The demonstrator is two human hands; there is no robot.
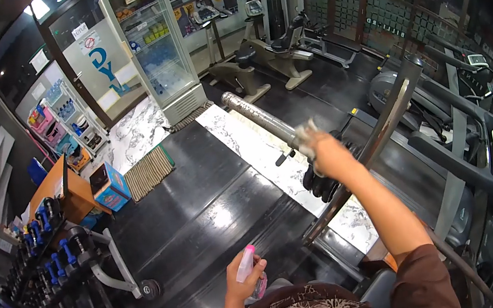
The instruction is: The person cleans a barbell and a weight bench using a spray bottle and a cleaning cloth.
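My left hand is closed around a small spray bottle with a pink cap, held low in front of my shirt. Stretched out ahead, my right hand presses a pale cloth against a worn metal bar. The fingers of that hand are wrapped round the bar with the cloth between, and partly hidden. Below the right hand, dark weight plates sit near a slanted, scuffed metal upright.
A dumbbell rack stands at left, by an orange-brown desk and a blue box. A glass-door fridge stands at the back, with exercise bikes beside it. Treadmills line the right. A striped mat lies on the floor.
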